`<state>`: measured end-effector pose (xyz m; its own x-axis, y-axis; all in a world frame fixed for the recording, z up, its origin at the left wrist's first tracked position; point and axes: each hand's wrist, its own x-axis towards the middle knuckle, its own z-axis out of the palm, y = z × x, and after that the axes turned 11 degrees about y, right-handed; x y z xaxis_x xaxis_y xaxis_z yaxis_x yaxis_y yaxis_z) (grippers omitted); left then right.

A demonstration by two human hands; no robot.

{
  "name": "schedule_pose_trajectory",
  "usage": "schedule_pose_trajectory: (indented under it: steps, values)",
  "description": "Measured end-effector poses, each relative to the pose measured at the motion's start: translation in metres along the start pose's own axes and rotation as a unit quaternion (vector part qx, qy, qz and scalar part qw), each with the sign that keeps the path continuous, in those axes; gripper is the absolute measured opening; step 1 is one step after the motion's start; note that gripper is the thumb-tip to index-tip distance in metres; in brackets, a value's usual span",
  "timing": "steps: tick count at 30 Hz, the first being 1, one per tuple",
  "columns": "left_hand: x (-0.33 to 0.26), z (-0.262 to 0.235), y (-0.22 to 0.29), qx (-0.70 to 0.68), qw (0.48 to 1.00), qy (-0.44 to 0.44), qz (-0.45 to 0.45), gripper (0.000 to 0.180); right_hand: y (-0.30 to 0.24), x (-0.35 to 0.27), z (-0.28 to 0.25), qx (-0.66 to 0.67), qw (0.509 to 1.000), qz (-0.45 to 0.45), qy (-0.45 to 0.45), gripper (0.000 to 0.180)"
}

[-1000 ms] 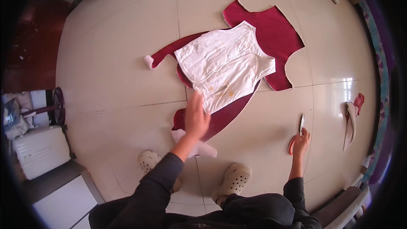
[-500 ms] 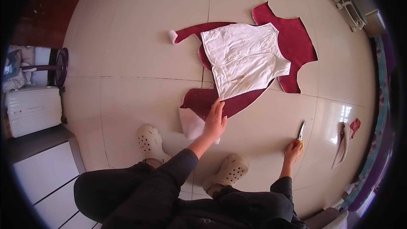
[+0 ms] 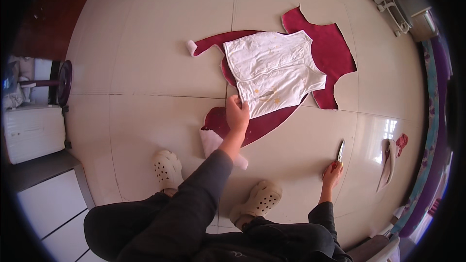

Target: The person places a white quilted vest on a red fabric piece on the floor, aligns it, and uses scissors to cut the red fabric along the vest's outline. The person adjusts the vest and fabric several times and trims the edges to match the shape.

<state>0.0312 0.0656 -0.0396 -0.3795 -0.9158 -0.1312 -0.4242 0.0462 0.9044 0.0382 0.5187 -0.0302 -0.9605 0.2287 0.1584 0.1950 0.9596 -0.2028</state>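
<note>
A white sleeveless vest (image 3: pixel 272 65) with small yellow prints lies spread over dark red cloth (image 3: pixel 335 48) on the floor. My left hand (image 3: pixel 237 116) is at the vest's lower left edge, its fingers closed in a pinch on the hem. Beneath and around the vest, the red cloth shows a cut shape with curved notches; its turned corner (image 3: pixel 213 144) reveals a pale pink underside. Lower right, my right hand (image 3: pixel 332 173) is wrapped around the handles of a pair of scissors (image 3: pixel 341 151), blades pointing away from me and seemingly together.
Fabric scraps (image 3: pixel 388 162), beige and dark red, lie on the tiled floor at the right. My beige clogs (image 3: pixel 167 169) stand near the cloth. A white drawer cabinet (image 3: pixel 53 196) and a white case (image 3: pixel 35 133) are on the left. A patterned curtain (image 3: pixel 427 106) borders the right side.
My left hand has moved up along the vest's edge, away from its bottom corner. The whole view has shifted slightly. The right hand still grips the scissors in the same place.
</note>
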Motion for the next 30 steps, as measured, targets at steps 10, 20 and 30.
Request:
schedule_pose_trajectory:
  steps: [10,20,30]
  values:
    - [0.06,0.016,0.01,-0.083,0.983,-0.036,-0.157,0.029,-0.003,0.001,-0.004,0.03,0.999,-0.008,0.013,0.03]
    - [0.081,-0.013,0.04,-0.123,0.936,-0.196,-0.267,0.012,0.011,0.007,0.001,0.053,0.998,0.028,-0.034,0.029]
    - [0.083,0.001,0.038,-0.129,0.924,-0.221,-0.284,0.021,0.009,0.006,-0.002,0.064,0.998,-0.012,-0.003,0.028]
